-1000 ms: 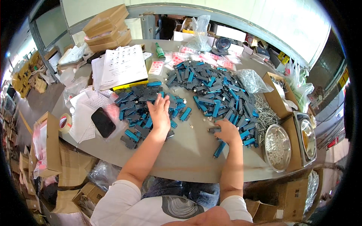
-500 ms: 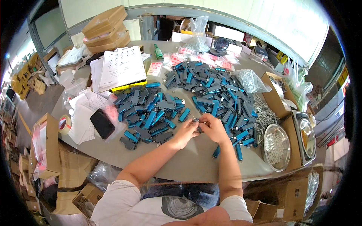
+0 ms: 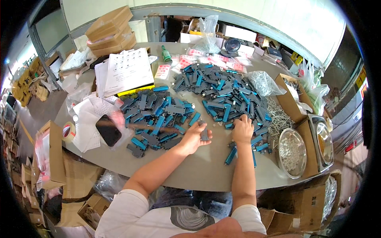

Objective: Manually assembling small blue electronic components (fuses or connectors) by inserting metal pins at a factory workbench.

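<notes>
Left hand [image 3: 192, 140] half-curled; right hand [image 3: 242, 131] seemingly palm-down.

The two hands, which half a second ago are together around a small part, are now separated. The left hand [image 3: 192, 140], one second ago above the left pile [image 3: 162, 121], is now between the two piles and alone holds a dark grey part [image 3: 204, 134]. The right hand [image 3: 243, 131] is back at the near edge of the right pile [image 3: 234, 93].
</notes>
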`<state>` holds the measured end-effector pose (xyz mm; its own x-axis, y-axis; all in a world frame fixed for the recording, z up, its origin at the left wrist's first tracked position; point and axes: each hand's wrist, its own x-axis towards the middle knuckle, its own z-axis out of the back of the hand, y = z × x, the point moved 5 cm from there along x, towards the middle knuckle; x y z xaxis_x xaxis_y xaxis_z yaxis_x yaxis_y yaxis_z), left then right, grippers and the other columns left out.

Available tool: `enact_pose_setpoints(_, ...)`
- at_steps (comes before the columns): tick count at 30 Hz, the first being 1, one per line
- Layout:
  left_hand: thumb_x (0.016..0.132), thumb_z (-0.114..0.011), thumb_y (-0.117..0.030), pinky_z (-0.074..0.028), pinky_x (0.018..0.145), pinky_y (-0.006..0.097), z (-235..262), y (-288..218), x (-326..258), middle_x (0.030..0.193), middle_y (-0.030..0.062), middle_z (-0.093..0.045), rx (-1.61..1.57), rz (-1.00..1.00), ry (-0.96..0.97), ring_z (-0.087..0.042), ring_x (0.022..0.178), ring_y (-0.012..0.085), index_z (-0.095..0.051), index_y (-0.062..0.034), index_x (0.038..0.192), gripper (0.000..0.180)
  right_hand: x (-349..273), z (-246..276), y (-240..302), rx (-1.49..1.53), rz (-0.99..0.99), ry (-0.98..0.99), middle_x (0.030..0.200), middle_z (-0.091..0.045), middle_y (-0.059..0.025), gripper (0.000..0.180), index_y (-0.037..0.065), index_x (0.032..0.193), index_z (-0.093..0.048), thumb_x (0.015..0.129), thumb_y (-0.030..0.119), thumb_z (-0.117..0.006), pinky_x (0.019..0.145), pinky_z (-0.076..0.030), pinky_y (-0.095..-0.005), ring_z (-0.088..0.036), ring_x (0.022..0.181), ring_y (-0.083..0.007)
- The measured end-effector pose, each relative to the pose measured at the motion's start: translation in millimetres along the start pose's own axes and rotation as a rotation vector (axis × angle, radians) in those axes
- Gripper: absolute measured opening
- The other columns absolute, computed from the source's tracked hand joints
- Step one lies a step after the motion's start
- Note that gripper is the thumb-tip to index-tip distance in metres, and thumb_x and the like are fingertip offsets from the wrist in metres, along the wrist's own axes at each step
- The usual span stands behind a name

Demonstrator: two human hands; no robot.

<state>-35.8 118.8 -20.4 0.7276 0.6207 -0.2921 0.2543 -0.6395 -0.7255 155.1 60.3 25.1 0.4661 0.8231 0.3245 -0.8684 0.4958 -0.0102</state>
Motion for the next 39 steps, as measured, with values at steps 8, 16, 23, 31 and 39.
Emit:
enact_pose_setpoints(8, 0.095, -0.046, -0.023, -0.051, 0.077, 0.042, -3, 4, -1, 0.107, 0.0104, -0.058, 0.073, 0.028, 0.062, -0.06, 0.093, 0.0225, -0.038, -0.0128, 0.121, 0.029, -1, 20, 16, 0.595, 0.304, -0.222, 0.089, -0.057, -0.0084, 0.017, 0.005, 0.08, -0.059, 0.066, -0.001, -0.067, 0.064, -0.047, -0.0397, -0.058, 0.077, -0.0316)
enact_pose_setpoints(16, 0.09, -0.043, -0.019, -0.051, 0.079, 0.043, -7, -3, -4, 0.11, 0.0108, -0.057, 0.012, 0.011, 0.081, -0.059, 0.096, 0.0234, -0.037, -0.011, 0.127, 0.038, -12, 39, 53, 1.086, 0.331, -0.223, 0.082, -0.063, -0.0143, 0.014, 0.0, 0.082, -0.056, 0.073, -0.002, -0.067, 0.06, -0.051, -0.0323, -0.064, 0.07, -0.0258)
enact_pose_setpoints(23, 0.092, -0.038, -0.022, -0.051, 0.082, 0.044, 5, -11, 4, 0.105, 0.0096, -0.058, -0.126, -0.062, 0.042, -0.06, 0.093, 0.0232, -0.044, -0.0108, 0.12, 0.031, -31, 45, 82, 0.906, 0.614, -0.288, 0.092, -0.063, -0.01, 0.022, 0.002, 0.081, -0.058, 0.063, -0.006, -0.068, 0.068, -0.053, -0.0354, -0.063, 0.082, -0.0286)
enact_pose_setpoints(31, 0.091, -0.037, -0.021, -0.052, 0.075, 0.039, 6, -13, 4, 0.105, 0.0075, -0.058, -0.148, -0.188, 0.012, -0.06, 0.091, 0.02, -0.044, -0.0112, 0.121, 0.032, -36, 49, 94, 0.647, 0.725, -0.408, 0.09, -0.06, -0.0061, 0.019, 0.007, 0.075, -0.053, 0.06, 0.003, -0.066, 0.065, -0.051, -0.0364, -0.061, 0.077, -0.0271)
enact_pose_setpoints(39, 0.093, -0.047, -0.022, -0.049, 0.07, 0.033, 8, -14, 7, 0.103, 0.0024, -0.055, -0.046, -0.259, -0.004, -0.056, 0.088, 0.0125, -0.042, -0.0128, 0.121, 0.03, -40, 49, 102, 0.66, 0.734, -0.326, 0.094, -0.06, -0.0077, 0.02, 0.006, 0.075, -0.054, 0.061, 0.002, -0.067, 0.068, -0.051, -0.0368, -0.061, 0.081, -0.0278)
